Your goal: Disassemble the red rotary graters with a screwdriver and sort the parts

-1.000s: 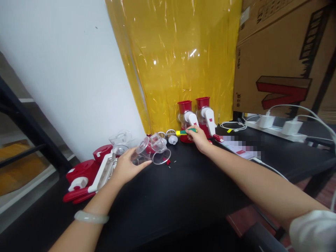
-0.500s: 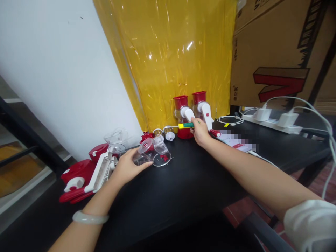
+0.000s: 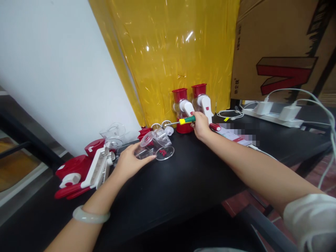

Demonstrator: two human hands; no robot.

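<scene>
My left hand (image 3: 131, 161) is wrapped round a clear plastic grater housing (image 3: 147, 152), thumb along its near side. The housing lies tilted at the table, its round rim facing right. Small red pieces (image 3: 162, 153) show through or beside that rim. In my right hand (image 3: 201, 125) is a screwdriver (image 3: 187, 120) with a green and yellow handle, its shaft pointing left above the housing. Two grater drums (image 3: 168, 127) and a red part (image 3: 144, 134) sit just behind the housing. Beyond my right hand stand two red and white rotary graters (image 3: 181, 101).
Red grater bases (image 3: 75, 166) and white and red crank handles (image 3: 96, 166) lie at the left, near another clear housing (image 3: 112, 134). On the right of the black table (image 3: 189, 182) are a phone (image 3: 233, 134), a white cable and a power strip (image 3: 273, 117). A cardboard box (image 3: 283, 45) stands behind.
The clear housing has tipped slightly, its rim turning up and to the right in my left hand. My right hand still holds the screwdriver at nearly the same place. The view has shifted a little.
</scene>
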